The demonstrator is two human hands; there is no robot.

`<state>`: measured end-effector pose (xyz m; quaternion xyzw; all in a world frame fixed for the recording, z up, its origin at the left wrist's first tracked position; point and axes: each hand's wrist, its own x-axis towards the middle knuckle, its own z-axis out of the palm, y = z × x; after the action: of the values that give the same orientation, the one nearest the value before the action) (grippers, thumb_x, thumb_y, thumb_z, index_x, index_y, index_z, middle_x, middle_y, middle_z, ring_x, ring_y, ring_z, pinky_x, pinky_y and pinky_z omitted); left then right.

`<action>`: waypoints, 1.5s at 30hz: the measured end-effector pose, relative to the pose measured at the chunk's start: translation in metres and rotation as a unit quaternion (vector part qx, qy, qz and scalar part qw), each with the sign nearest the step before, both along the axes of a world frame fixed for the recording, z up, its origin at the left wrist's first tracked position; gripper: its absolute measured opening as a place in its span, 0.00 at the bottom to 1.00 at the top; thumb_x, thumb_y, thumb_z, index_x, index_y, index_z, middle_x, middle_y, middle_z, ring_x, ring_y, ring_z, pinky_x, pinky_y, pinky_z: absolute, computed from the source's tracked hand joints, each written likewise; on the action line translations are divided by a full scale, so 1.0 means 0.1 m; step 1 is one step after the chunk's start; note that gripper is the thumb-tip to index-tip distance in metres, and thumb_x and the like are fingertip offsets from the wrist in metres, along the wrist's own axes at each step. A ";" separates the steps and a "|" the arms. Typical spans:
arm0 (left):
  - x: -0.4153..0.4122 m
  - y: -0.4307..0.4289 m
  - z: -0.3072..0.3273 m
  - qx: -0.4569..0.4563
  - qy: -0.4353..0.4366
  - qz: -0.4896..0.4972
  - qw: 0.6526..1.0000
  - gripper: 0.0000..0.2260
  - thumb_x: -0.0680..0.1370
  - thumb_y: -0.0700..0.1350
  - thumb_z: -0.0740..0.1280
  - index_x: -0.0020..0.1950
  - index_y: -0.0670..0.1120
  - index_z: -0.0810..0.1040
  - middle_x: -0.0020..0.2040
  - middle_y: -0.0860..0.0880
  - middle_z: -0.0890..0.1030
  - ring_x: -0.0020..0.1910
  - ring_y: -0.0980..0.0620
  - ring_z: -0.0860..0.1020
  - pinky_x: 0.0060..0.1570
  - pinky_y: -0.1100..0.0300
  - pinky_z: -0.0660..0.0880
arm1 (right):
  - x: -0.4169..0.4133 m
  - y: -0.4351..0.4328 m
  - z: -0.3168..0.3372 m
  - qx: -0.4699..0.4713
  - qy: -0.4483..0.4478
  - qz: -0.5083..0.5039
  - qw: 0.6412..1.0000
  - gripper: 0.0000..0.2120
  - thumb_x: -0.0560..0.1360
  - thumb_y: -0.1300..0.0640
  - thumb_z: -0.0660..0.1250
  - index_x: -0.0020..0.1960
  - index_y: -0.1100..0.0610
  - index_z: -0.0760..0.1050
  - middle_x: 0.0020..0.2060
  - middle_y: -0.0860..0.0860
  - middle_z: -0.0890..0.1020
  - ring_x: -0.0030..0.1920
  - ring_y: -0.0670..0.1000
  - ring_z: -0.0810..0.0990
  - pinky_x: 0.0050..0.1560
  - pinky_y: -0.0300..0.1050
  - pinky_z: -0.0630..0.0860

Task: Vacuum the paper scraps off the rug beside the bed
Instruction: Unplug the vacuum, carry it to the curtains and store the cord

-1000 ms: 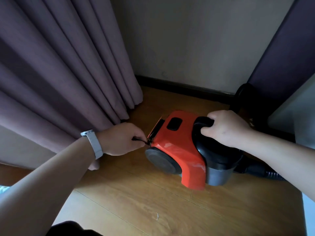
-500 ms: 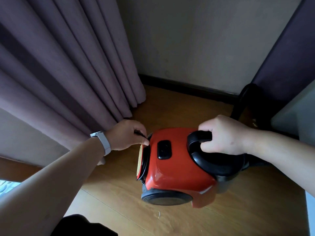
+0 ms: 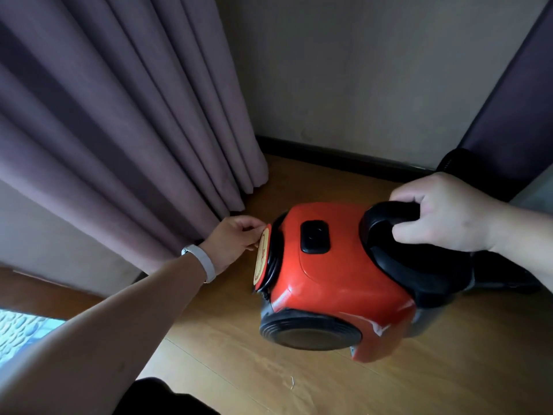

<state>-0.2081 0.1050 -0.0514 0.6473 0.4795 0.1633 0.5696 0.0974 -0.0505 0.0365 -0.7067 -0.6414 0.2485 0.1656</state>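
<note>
The vacuum (image 3: 335, 280) lies crosswise mid-frame: right grip (image 3: 443, 211) clasps its handle (image 3: 386, 226), left grip (image 3: 236, 241) pinches the disc (image 3: 260, 265) at its left end.

Fingertips of the left hand (image 3: 236, 244) meet the rim of the cream-faced disc (image 3: 261, 259) at the rear of the vacuum cleaner (image 3: 335, 274); whether they pinch anything there cannot be told. The right hand (image 3: 446, 211) hides its fingertips under the black handle (image 3: 386, 223) and covers most of a ribbed black object (image 3: 454, 161). Both forearms run out of frame. Patterned fabric (image 3: 18, 333) is cut by the left edge. A pale speck (image 3: 292, 384) on the floor (image 3: 239, 354) is too small to identify.
</note>
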 end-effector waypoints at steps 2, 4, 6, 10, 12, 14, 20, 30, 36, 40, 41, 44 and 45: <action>-0.02 -0.03 -0.03 -0.046 -0.013 0.007 0.999 0.10 0.82 0.36 0.63 0.44 0.43 0.79 0.35 0.48 0.78 0.32 0.55 0.73 0.33 0.65 0.72 | -0.04 -0.03 0.02 0.031 0.018 -0.013 0.999 0.08 0.66 0.56 0.76 0.33 0.55 0.77 0.27 0.49 0.78 0.30 0.48 0.76 0.34 0.43 0.73; -0.05 -0.03 -0.06 -0.087 -0.016 0.000 0.996 0.10 0.83 0.37 0.61 0.44 0.43 0.77 0.35 0.47 0.76 0.33 0.53 0.72 0.34 0.62 0.70 | -0.06 -0.08 0.04 0.065 0.037 -0.033 0.997 0.10 0.63 0.59 0.73 0.30 0.60 0.73 0.26 0.53 0.74 0.27 0.46 0.70 0.31 0.44 0.69; -0.07 -0.04 -0.09 -0.107 -0.023 -0.004 0.994 0.10 0.83 0.37 0.61 0.43 0.43 0.76 0.34 0.46 0.75 0.32 0.53 0.71 0.34 0.62 0.69 | -0.04 -0.10 0.06 0.071 0.049 -0.058 0.995 0.11 0.62 0.58 0.72 0.29 0.62 0.71 0.24 0.52 0.71 0.26 0.46 0.68 0.30 0.45 0.67; -0.07 -0.10 -0.08 -0.031 0.050 -0.056 0.997 0.08 0.82 0.34 0.63 0.44 0.38 0.78 0.31 0.50 0.79 0.30 0.56 0.75 0.32 0.69 0.72 | 0.01 -0.07 -0.04 0.076 0.054 -0.101 0.991 0.13 0.63 0.58 0.72 0.29 0.62 0.70 0.23 0.48 0.70 0.27 0.49 0.69 0.32 0.45 0.68; -0.08 -0.14 -0.09 0.070 0.148 -0.124 0.979 0.07 0.81 0.36 0.63 0.45 0.37 0.79 0.31 0.52 0.79 0.29 0.63 0.76 0.34 0.71 0.72 | 0.02 -0.05 -0.10 0.076 0.047 -0.125 0.988 0.13 0.65 0.59 0.73 0.30 0.63 0.71 0.23 0.49 0.70 0.26 0.47 0.68 0.32 0.44 0.67; -0.10 -0.17 -0.09 0.120 0.197 -0.200 0.952 0.08 0.81 0.37 0.63 0.45 0.42 0.79 0.33 0.53 0.79 0.29 0.65 0.76 0.37 0.68 0.73 | 0.04 -0.03 -0.14 0.075 0.033 -0.146 0.986 0.12 0.65 0.58 0.73 0.31 0.62 0.72 0.24 0.51 0.72 0.26 0.48 0.70 0.32 0.45 0.69; -0.03 -0.09 0.19 0.244 0.311 -0.341 0.853 0.10 0.83 0.47 0.61 0.45 0.45 0.77 0.38 0.49 0.78 0.35 0.55 0.73 0.39 0.58 0.70 | 0.07 -0.01 -0.20 0.083 -0.016 -0.192 0.978 0.11 0.66 0.54 0.72 0.33 0.61 0.75 0.27 0.56 0.78 0.33 0.56 0.79 0.37 0.50 0.77; 0.20 -0.15 0.55 0.440 0.371 -0.424 0.699 0.14 0.83 0.54 0.58 0.55 0.50 0.80 0.50 0.52 0.78 0.47 0.52 0.76 0.45 0.55 0.72 | -0.09 0.00 -0.27 0.048 -0.057 -0.156 0.985 0.13 0.65 0.47 0.70 0.31 0.56 0.73 0.28 0.49 0.78 0.33 0.51 0.77 0.35 0.49 0.75; 0.17 -0.06 0.45 0.565 0.259 -0.372 0.690 0.10 0.77 0.57 0.69 0.47 0.52 0.82 0.41 0.54 0.79 0.38 0.50 0.78 0.33 0.59 0.68 | -0.18 -0.02 -0.21 0.027 -0.065 -0.102 0.992 0.14 0.66 0.49 0.71 0.33 0.58 0.73 0.27 0.51 0.77 0.33 0.54 0.77 0.37 0.51 0.75; 0.16 -0.03 0.41 0.579 0.216 -0.355 0.702 0.13 0.69 0.63 0.72 0.39 0.53 0.81 0.34 0.55 0.76 0.31 0.53 0.74 0.34 0.60 0.66 | -0.23 -0.04 -0.16 0.032 -0.075 -0.049 0.995 0.12 0.65 0.51 0.71 0.31 0.56 0.72 0.26 0.51 0.76 0.31 0.53 0.75 0.34 0.50 0.74; 0.16 -0.02 0.40 0.558 0.207 -0.360 0.718 0.13 0.69 0.63 0.71 0.39 0.54 0.82 0.34 0.56 0.76 0.33 0.54 0.74 0.37 0.60 0.67 | -0.25 -0.05 -0.15 0.033 -0.076 -0.041 0.996 0.12 0.65 0.51 0.71 0.31 0.56 0.71 0.25 0.51 0.75 0.30 0.53 0.75 0.33 0.50 0.73; 0.13 -0.02 0.39 0.454 0.173 -0.381 0.787 0.11 0.68 0.59 0.76 0.41 0.53 0.84 0.38 0.58 0.78 0.38 0.60 0.74 0.47 0.61 0.70 | -0.28 -0.07 -0.14 0.019 -0.083 -0.017 0.996 0.12 0.64 0.52 0.71 0.31 0.56 0.71 0.23 0.51 0.73 0.28 0.52 0.72 0.30 0.47 0.69; 0.13 -0.02 0.38 0.419 0.162 -0.383 0.807 0.11 0.68 0.57 0.78 0.42 0.53 0.84 0.39 0.58 0.79 0.39 0.61 0.75 0.47 0.61 0.71 | -0.28 -0.08 -0.15 0.014 -0.083 -0.010 0.996 0.11 0.64 0.52 0.71 0.31 0.56 0.71 0.23 0.50 0.73 0.27 0.51 0.71 0.29 0.46 0.68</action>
<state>-0.1951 0.1033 -0.0132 0.9713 0.1624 0.0100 0.1733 0.0695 -0.0581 0.0219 -0.7289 -0.6492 0.1784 0.1237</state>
